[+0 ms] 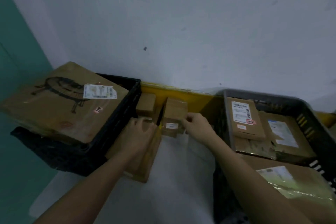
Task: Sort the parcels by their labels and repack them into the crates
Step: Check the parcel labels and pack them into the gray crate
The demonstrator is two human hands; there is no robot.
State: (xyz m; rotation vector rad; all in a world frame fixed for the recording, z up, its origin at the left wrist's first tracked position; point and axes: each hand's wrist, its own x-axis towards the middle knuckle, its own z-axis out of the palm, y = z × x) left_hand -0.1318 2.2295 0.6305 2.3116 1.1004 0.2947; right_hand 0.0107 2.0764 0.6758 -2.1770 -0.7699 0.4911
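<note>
Between two crates, several cardboard parcels sit on the floor. My left hand (140,132) lies on top of a flat brown parcel (143,162), its fingers curled over the far edge. My right hand (196,123) pinches the right side of a small upright parcel (173,114) with a white label on its front. Behind them a small plain box (146,103) stands against the yellow skirting. The black crate (120,118) on the left carries a big carton (60,102) with a drawing and a label. The right-hand grey crate (307,120) holds several labelled parcels, among them a flat one (244,120).
A white wall rises directly behind the crates, with a yellow strip (181,92) at its foot. A teal surface (16,60) borders the left side. Another labelled parcel (291,183) lies at the near right. Bare pale floor (172,178) stretches between my arms.
</note>
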